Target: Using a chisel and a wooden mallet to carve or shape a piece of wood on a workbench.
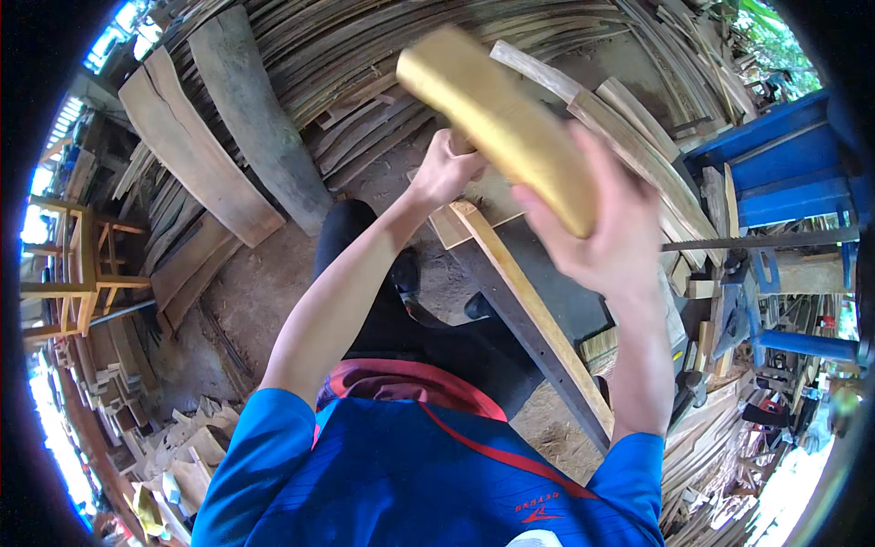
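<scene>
In front of me a thick, smooth, golden-yellow wooden block point(492, 114) is held up at a slant, blurred by motion. My right hand point(597, 219) grips its lower right end, thumb on one side and fingers on the other. My left hand point(447, 170) is closed round a short brown stub point(461, 142) at the block's left side; whether stub and block are one piece, I cannot tell. Below both hands a long squared wooden bar point(533, 305) runs slanting towards my right forearm. A dark board point(519, 319) lies along its left side.
Wide curved planks point(196, 150) lean at the left, near a wooden frame point(87, 283). Stacked boards point(337, 46) fill the back. A long toothed blade point(766, 242) and a blue frame point(788, 173) stand at the right. Wood scraps point(187, 447) are piled at the lower left.
</scene>
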